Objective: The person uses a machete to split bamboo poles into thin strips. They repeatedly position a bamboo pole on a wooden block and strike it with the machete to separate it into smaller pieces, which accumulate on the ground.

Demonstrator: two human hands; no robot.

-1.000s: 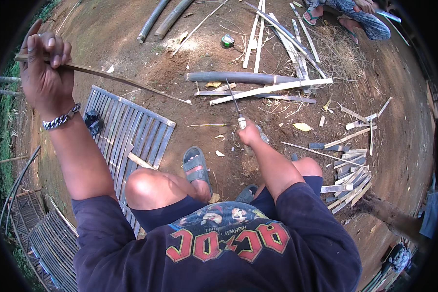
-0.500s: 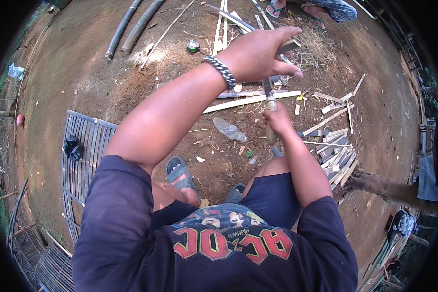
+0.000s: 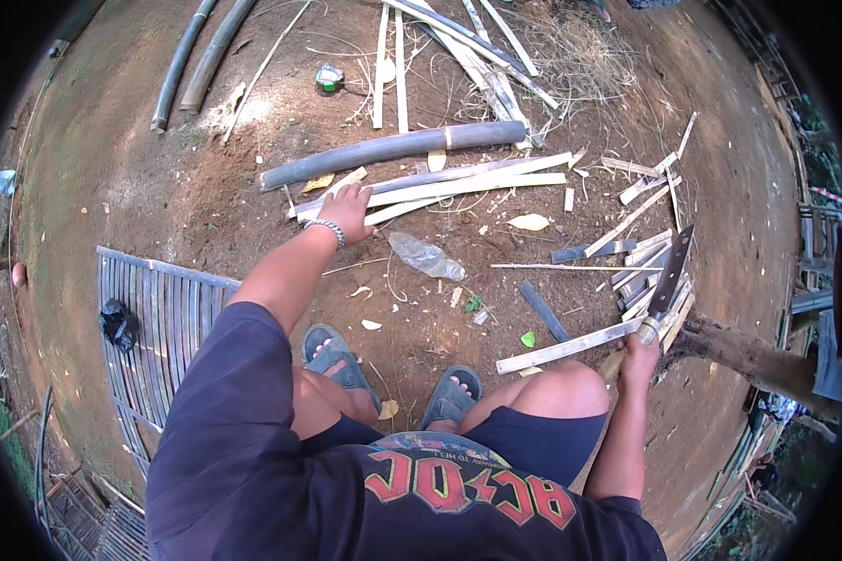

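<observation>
My left hand (image 3: 348, 213) reaches down to the left ends of several split bamboo strips (image 3: 477, 184), its fingers outstretched over them. Whether it presses on a strip cannot be made out. Just beyond lies a dark round bamboo pole (image 3: 393, 157). Off to the right, my right hand (image 3: 638, 360) is closed round the handle of a machete (image 3: 672, 273), whose dark blade points up and away from me. Beside that hand rest a pale bamboo slat (image 3: 571, 344) and a pile of short split bamboo pieces (image 3: 641, 285).
A clear plastic bottle (image 3: 425, 255) lies on the dirt between my hands and feet. Farther off are a tape measure (image 3: 329, 79), long bamboo strips (image 3: 477, 61) and two poles (image 3: 196, 65). A slatted bamboo panel (image 3: 164, 318) is on the left, a log (image 3: 753, 360) on the right.
My left hand has come down from holding up a bamboo piece to the strips on the ground; that piece has left its grasp. My right hand has swung right with the machete.
</observation>
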